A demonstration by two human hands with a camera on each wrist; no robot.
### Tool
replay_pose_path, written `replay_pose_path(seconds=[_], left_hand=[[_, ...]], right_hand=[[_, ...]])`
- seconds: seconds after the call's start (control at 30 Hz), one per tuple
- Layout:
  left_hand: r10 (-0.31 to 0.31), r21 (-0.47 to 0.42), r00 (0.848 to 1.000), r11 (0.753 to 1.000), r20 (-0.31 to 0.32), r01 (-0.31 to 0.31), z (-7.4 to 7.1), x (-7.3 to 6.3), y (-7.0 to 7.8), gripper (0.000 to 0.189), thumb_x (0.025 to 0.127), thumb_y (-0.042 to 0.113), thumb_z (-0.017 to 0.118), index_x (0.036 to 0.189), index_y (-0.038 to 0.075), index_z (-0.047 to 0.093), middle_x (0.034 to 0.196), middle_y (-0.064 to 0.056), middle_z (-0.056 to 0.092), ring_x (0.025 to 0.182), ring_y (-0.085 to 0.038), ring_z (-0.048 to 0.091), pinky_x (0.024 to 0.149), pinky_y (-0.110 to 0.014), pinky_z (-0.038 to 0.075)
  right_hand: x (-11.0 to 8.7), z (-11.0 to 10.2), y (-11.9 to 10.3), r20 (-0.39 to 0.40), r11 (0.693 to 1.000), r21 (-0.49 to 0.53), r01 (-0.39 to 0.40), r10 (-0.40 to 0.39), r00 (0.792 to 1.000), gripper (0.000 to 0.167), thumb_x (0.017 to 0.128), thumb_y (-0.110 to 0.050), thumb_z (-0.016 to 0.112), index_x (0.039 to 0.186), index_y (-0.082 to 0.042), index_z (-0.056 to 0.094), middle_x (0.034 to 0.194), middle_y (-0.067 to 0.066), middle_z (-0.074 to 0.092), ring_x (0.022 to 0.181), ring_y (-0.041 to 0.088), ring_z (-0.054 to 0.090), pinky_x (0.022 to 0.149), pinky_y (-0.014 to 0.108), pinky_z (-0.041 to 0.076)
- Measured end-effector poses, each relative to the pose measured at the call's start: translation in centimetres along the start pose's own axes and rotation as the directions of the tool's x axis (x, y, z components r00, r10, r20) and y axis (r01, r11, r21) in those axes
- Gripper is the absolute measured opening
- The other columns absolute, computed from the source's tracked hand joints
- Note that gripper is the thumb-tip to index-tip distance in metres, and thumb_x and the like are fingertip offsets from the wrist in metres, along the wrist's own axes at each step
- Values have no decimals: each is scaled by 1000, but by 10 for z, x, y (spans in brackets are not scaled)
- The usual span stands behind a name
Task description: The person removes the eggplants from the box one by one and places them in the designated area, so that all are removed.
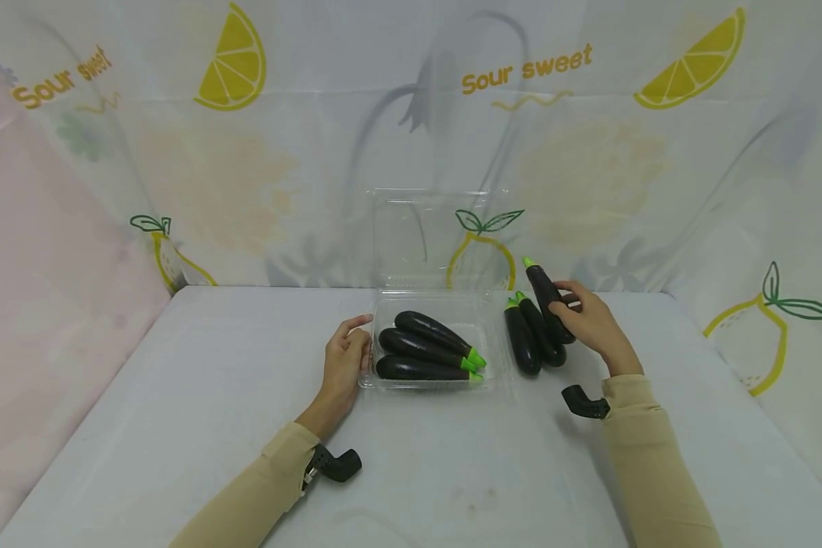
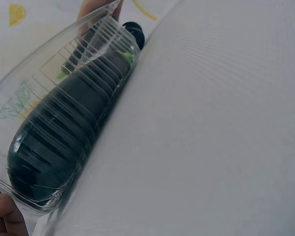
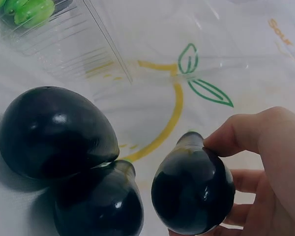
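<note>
A clear plastic clamshell box [image 1: 431, 385] stands with its lid raised. Inside, three dark eggplants [image 1: 421, 346] lie side by side, green stems pointing right. My left hand [image 1: 345, 354] holds the box at its left edge; its curled fingers [image 2: 7, 214] show at the rim in the left wrist view. To the right of the box, my right hand [image 1: 592, 320] grips an eggplant [image 3: 192, 189] between thumb and fingers, its green stem tip pointing away and left. Two more eggplants [image 1: 522, 339] [image 3: 98, 199] lie on the table just left of that one.
The raised clear lid [image 1: 411, 236] leans up in front of the printed cloth backdrop [image 1: 356, 137]. Under everything is a white table [image 1: 246, 380]. A black camera mount [image 1: 339, 464] juts from the left wrist, another black mount [image 1: 584, 402] from the right.
</note>
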State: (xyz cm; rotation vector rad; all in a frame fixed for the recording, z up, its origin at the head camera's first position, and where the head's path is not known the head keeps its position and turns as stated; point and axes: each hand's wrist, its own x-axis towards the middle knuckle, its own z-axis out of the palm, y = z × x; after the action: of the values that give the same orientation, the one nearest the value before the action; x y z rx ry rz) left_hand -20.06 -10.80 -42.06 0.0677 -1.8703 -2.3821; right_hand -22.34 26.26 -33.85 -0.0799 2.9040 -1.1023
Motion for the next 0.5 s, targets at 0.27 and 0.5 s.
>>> replay_pose_path(seconds=[0.27, 0.5], left_hand=[[2, -4, 1000, 1000, -6, -2, 0, 0, 1, 32, 89, 0, 45, 120, 4, 56, 54, 9, 42, 43, -3, 33, 41, -17, 26], [5, 0, 1000, 1000, -10, -5, 1, 0, -2, 34, 88, 0, 45, 121, 3, 55, 54, 9, 41, 42, -3, 33, 41, -16, 27]], right_hand=[[2, 0, 4, 0, 999, -17, -35, 35, 999, 56, 96, -33, 42, 146, -7, 32, 134, 30, 44, 120, 44, 47, 91, 54, 45], [2, 1, 8, -7, 998, -29, -53, 53, 999, 57, 96, -33, 42, 145, -6, 32, 134, 30, 45, 120, 44, 46, 90, 54, 44]])
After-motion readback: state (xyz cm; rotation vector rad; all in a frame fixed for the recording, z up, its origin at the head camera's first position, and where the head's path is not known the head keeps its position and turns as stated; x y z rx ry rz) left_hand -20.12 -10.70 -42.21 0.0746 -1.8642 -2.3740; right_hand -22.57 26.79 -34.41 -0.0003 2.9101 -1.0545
